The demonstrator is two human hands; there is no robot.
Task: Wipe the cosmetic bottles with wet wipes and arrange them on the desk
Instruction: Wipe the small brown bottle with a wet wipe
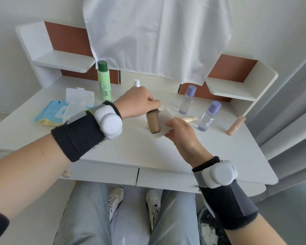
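My left hand (pixel 138 103) grips the top of a brown bottle (pixel 153 122) and holds it above the white desk (pixel 124 147). My right hand (pixel 180 133) holds a wet wipe (pixel 164 119) pressed against the bottle's right side. A tall green bottle (pixel 104 82) stands at the back. Behind my left hand only the cap of a white bottle (pixel 137 82) shows. Two clear bottles with purple caps (pixel 187 99) (pixel 208 116) stand at the right. A small beige tube (pixel 191 119) lies between them. A peach tube (pixel 236 125) lies further right.
An open blue pack of wet wipes (pixel 51 112) lies at the desk's left, its lid up. Shelves (pixel 65 61) flank the desk's back and a white cloth (pixel 157 36) hangs over the middle. A bin with used wipes (pixel 208 227) stands on the floor at the right.
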